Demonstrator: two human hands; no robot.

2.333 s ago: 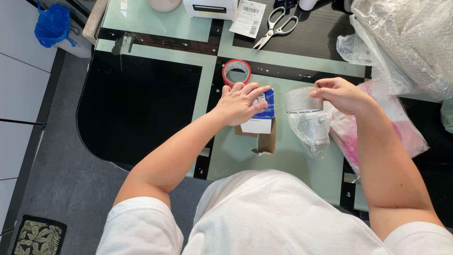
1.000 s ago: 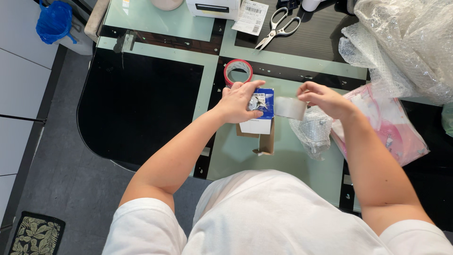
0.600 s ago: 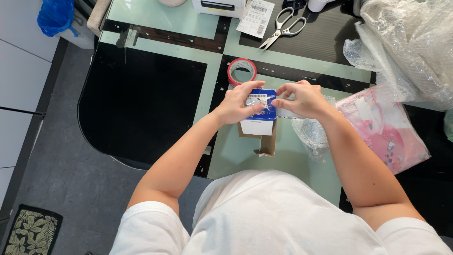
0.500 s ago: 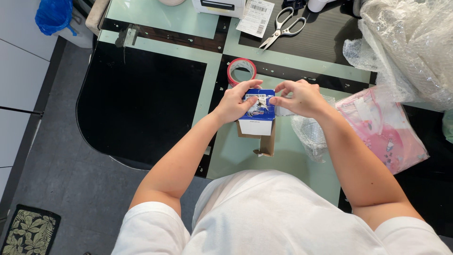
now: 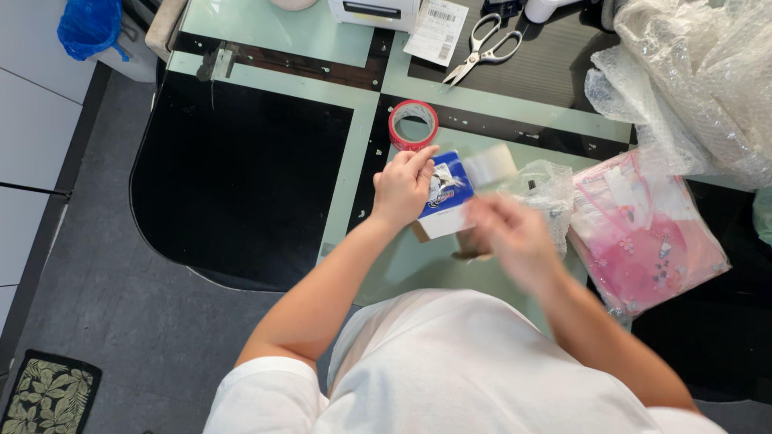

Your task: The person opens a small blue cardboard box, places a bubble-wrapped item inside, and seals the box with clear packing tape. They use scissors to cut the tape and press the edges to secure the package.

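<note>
My left hand (image 5: 402, 187) grips a small blue and white box (image 5: 445, 201) and holds it tilted over the glass table (image 5: 281, 32). A roll of clear tape (image 5: 492, 165) sits at the box's upper right corner, touching it. My right hand (image 5: 513, 239) is below the roll and apart from it, blurred by motion, so its fingers cannot be read. A red-cored tape roll (image 5: 412, 124) lies just beyond my left fingers.
A small bubble-wrap pouch (image 5: 549, 186) and a pink plastic packet (image 5: 647, 233) lie to the right. A large heap of bubble wrap (image 5: 691, 72) fills the far right. Scissors (image 5: 481, 47), a paper label (image 5: 436, 30) and a white printer (image 5: 371, 11) are at the back.
My right hand has let go of the clear tape roll and pulled back toward me. My left hand has turned the box to a slant.
</note>
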